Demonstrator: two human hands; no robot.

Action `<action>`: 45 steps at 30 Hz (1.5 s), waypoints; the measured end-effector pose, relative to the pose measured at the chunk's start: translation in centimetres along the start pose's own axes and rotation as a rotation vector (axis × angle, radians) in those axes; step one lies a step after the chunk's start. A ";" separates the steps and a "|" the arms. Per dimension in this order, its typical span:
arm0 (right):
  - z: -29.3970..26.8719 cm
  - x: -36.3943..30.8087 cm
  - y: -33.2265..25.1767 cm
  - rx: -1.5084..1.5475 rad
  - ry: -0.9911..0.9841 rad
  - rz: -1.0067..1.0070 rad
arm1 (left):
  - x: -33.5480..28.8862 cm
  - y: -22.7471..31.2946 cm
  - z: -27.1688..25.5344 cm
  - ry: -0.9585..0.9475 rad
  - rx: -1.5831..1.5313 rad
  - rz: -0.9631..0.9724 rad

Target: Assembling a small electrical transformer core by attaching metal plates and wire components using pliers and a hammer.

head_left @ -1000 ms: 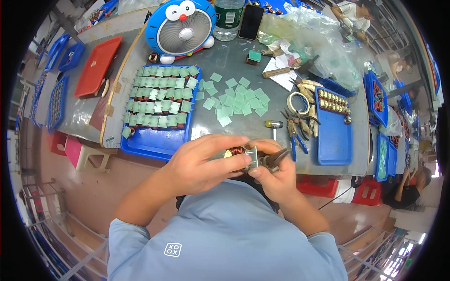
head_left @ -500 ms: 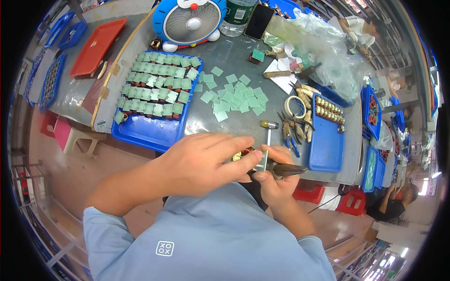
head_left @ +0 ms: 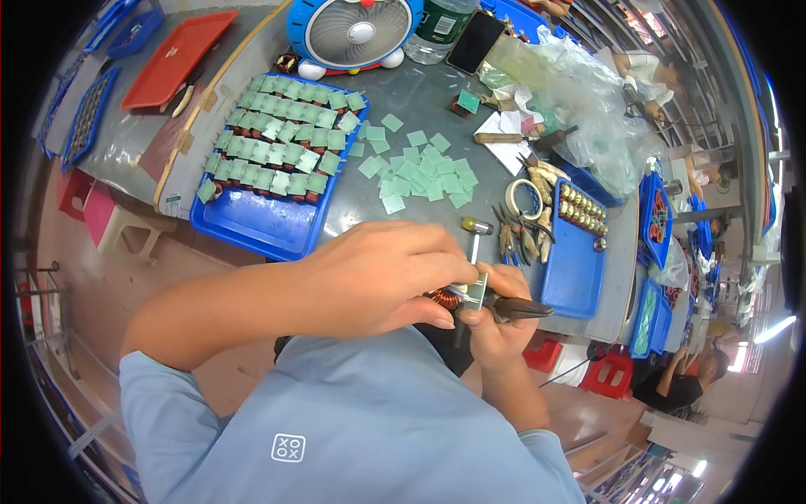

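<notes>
Over the near table edge, my left hand (head_left: 382, 273) is closed on a coil wound with copper wire (head_left: 445, 297), its fingers covering much of it. My right hand (head_left: 497, 332) pinches a small pale-green square board (head_left: 476, 292) by its edges, right against the coil's pale wire ends. Dark plier jaws (head_left: 522, 308) stick out to the right from that same hand; the handles are hidden. Just beyond the fingers lies a small hammer (head_left: 477, 226) with a yellow-and-black head. Loose green boards (head_left: 420, 172) are scattered further back.
At left, a blue tray (head_left: 252, 231) bears rows of coils topped with green boards. To the right are pliers (head_left: 508, 231), a tape roll (head_left: 524, 200) and a blue tray (head_left: 573, 281) with coils. A fan (head_left: 357, 34), phone (head_left: 476, 42) and plastic bags (head_left: 588, 101) stand behind.
My left hand has shifted its fingers, with the thumb now below the coil and more copper winding showing. The board stays in my right hand. The whole view has turned slightly.
</notes>
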State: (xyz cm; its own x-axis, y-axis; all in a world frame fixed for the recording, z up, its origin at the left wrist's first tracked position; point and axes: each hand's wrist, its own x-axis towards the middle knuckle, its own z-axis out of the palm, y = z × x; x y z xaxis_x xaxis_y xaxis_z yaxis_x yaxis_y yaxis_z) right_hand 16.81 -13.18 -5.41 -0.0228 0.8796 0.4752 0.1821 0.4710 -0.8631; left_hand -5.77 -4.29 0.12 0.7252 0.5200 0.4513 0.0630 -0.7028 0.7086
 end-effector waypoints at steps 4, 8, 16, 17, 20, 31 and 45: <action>-0.5 -0.2 -0.3 -0.008 -0.013 0.013 | 0.2 0.1 0.7 0.006 0.000 0.052; -0.7 0.0 -0.3 -0.004 -0.024 -0.008 | 0.1 0.0 0.6 0.004 0.091 0.127; -1.0 -0.4 -0.3 0.005 0.019 0.029 | 0.7 -0.5 1.0 0.048 0.223 0.242; -1.2 -0.3 -0.2 -0.010 0.014 0.028 | 0.7 -0.5 1.0 0.048 0.221 0.245; -1.7 -0.2 -0.2 0.008 -0.022 0.033 | 0.9 -0.3 1.1 0.071 0.155 0.212; -1.9 -0.4 -0.2 0.048 -0.042 0.046 | 0.7 -0.1 0.9 -0.032 0.002 0.077; -2.0 -0.2 -0.5 0.027 -0.039 0.013 | 0.7 -0.5 1.3 0.082 0.153 0.262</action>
State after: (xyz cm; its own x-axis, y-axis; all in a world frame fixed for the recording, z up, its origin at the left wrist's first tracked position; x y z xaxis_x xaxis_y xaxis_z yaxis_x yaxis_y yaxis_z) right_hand 18.71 -13.73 -4.75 -0.0590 0.8874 0.4573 0.1562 0.4606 -0.8737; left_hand -4.39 -4.17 -0.64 0.6733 0.3442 0.6544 -0.0119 -0.8799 0.4750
